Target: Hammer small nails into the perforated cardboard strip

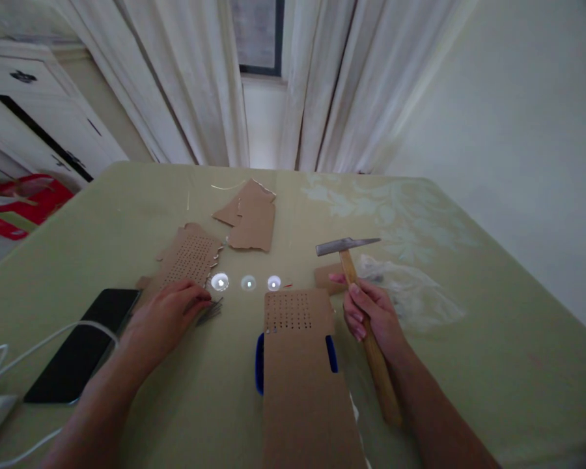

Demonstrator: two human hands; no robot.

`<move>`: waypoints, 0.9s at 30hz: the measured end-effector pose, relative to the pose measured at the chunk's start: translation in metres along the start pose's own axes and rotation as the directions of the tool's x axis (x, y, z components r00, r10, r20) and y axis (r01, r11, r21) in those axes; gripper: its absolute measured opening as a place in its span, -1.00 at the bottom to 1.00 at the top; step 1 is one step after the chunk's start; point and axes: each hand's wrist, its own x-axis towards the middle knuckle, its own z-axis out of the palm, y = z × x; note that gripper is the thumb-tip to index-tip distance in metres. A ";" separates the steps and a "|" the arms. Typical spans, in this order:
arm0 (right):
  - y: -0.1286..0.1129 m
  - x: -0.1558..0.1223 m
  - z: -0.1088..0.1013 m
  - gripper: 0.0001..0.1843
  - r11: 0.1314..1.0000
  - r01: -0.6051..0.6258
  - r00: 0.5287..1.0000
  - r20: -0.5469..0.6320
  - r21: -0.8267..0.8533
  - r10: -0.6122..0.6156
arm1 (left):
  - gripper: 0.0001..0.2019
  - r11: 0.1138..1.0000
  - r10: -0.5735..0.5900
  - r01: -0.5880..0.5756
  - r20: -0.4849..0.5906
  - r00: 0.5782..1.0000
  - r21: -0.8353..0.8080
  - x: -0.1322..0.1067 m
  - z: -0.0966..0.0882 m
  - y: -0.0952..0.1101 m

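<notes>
My right hand (371, 312) is wrapped round the wooden handle of a hammer (378, 365), its metal head raised and pointing away from me. My left hand (176, 306) reaches down to a small pile of nails (211, 311) on the table, fingertips bent together at its edge; whether a nail is pinched there is hidden. Between my hands lies a long piece of cardboard (303, 397) with rows of small holes at its far end, resting over a blue object (260, 365) that shows at both sides. Another hole-punched cardboard piece (190, 254) lies beyond my left hand.
Torn cardboard scraps (254, 221) lie farther back on the green-covered table (420, 404). A clear plastic bag (420, 296) sits right of the hammer. On the left are a black phone (85, 345) and a white cable (43, 345). Bright light reflections show mid-table.
</notes>
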 end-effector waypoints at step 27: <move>0.024 0.021 -0.001 -0.50 0.989 -0.065 0.998 -0.006 0.130 0.067 | -0.93 0.598 0.059 -0.340 -0.383 0.922 -0.725 -0.021 0.037 0.125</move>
